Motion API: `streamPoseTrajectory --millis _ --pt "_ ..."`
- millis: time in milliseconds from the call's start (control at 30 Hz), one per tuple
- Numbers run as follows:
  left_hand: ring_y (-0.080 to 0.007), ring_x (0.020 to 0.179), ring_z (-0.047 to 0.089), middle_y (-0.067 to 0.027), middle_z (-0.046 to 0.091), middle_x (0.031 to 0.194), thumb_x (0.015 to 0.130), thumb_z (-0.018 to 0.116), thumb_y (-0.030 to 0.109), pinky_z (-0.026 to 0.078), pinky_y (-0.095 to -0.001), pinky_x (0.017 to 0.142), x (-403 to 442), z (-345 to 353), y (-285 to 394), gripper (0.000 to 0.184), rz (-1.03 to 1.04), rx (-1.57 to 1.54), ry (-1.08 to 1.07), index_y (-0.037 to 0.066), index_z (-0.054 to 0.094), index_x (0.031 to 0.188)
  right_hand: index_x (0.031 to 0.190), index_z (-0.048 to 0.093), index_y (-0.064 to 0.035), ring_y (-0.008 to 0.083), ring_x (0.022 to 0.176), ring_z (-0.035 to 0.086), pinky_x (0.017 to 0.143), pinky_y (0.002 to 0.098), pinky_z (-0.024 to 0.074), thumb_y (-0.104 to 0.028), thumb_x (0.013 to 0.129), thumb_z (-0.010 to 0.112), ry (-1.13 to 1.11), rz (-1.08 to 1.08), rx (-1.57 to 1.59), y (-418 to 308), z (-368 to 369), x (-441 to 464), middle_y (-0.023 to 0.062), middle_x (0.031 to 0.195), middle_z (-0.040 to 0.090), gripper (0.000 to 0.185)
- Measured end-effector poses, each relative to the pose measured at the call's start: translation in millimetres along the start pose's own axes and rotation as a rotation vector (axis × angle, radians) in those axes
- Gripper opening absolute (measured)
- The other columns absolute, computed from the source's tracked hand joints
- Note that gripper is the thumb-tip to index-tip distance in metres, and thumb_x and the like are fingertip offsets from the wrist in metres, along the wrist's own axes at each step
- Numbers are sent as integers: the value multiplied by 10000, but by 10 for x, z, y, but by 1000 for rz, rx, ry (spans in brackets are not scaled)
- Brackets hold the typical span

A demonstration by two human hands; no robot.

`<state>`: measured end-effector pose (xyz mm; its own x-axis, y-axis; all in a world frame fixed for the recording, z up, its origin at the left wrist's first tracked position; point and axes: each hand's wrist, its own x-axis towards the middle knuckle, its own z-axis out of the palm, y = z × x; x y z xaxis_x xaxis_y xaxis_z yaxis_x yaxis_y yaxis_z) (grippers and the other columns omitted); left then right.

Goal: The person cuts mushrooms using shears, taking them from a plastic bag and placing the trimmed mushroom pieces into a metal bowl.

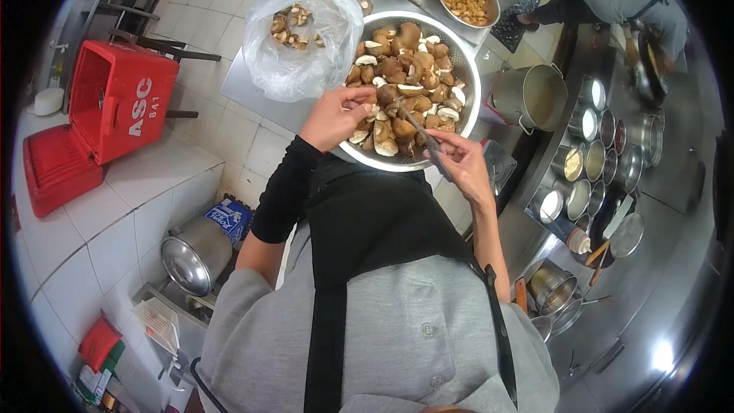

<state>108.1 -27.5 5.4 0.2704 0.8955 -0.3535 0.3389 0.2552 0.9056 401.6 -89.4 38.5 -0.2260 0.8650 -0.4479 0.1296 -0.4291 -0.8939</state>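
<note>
Reaching over the bowl (474,80), my left hand (340,116) pinches a mushroom (387,95), my right hand (464,162) clamps a knife (417,124); a bag (330,53) crowds its far-left edge

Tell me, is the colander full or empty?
Mostly full: mushrooms cover the base of the colander, though some perforated wall shows above them.

"What colour are the mushrooms (405,69)?"
"Brown caps, creamy-white cut faces."
"And the knife (425,136)?"
"Dull grey."
"The bag (269,30)?"
"Cloudy white."
"That box (126,92)?"
"Bright red, white lettering."
"Anything black?"
"The apron (375,237) and one sleeve (284,195); the shirt (413,321) is plain grey."
"The floor (205,27)?"
"Pale, crossed by darker lines."
</note>
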Motion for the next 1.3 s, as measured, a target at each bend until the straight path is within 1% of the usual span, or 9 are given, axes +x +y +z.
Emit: streamPoseTrajectory --millis 200,333,500,700,733,867,1100,1200,1300 --pt "-174 922 692 -100 667 1109 917 737 41 567 -310 781 -212 221 149 189 246 -106 407 -2 738 1101 1340 656 33 20 622 476 561 194 334 -29 955 671 218 -139 154 35 -260 -123 -33 745 612 391" --pt "-180 835 726 -122 701 963 928 734 65 556 -314 691 -223 -66 194 140 366 84 555 -16 643 859 1359 637 37 37 597 462 542 210 326 -39 968 669 246 -216 278 83 -352 -107 -12 737 612 400" --pt "-167 826 704 -107 722 880 953 665 71 558 -289 716 146 -768 270 68 -28 99 542 11 688 977 1362 635 40 28 657 530 577 190 365 -25 971 655 260 -186 240 38 -255 -62 0 799 658 397" --pt "-359 1014 721 -203 748 1080 851 753 142 562 -466 903 1327 -1498 -474 294 336 1111 240 76 746 1138 1358 629 59 47 827 644 739 186 487 39 947 672 163 -236 161 -173 44 52 8 881 687 415" --pt "-367 1079 699 -214 729 1142 852 742 152 550 -475 940 1421 -1490 -420 352 109 1253 56 57 688 1186 1360 627 59 47 830 645 740 188 489 39 946 676 131 -253 142 -220 85 51 7 880 687 418" --pt "-427 1119 676 -242 674 1227 901 672 148 534 -505 964 1505 -1578 -531 457 117 1411 -10 26 499 1306 1378 617 56 45 825 645 730 193 497 41 947 690 80 -289 138 -183 144 114 -1 873 671 437" --pt "-365 1062 688 -168 670 1220 889 665 95 538 -480 971 1666 -1841 -998 303 365 1593 42 20 607 1177 1356 658 16 11 681 444 650 173 421 18 933 711 97 -280 72 -79 239 217 -73 804 531 426" --pt "-373 998 706 -168 682 1232 894 661 102 572 -453 911 1352 -1667 -391 265 199 1458 110 21 675 1146 1343 669 8 13 661 418 623 174 382 6 924 718 124 -262 24 -258 408 243 -83 783 510 422" --pt "-324 961 728 -169 703 1218 959 645 120 601 -402 865 1089 -1605 -25 273 256 916 282 3 694 1201 1332 690 -62 21 633 461 584 211 388 -56 891 738 139 -294 -95 -334 519 358 -67 714 557 443"
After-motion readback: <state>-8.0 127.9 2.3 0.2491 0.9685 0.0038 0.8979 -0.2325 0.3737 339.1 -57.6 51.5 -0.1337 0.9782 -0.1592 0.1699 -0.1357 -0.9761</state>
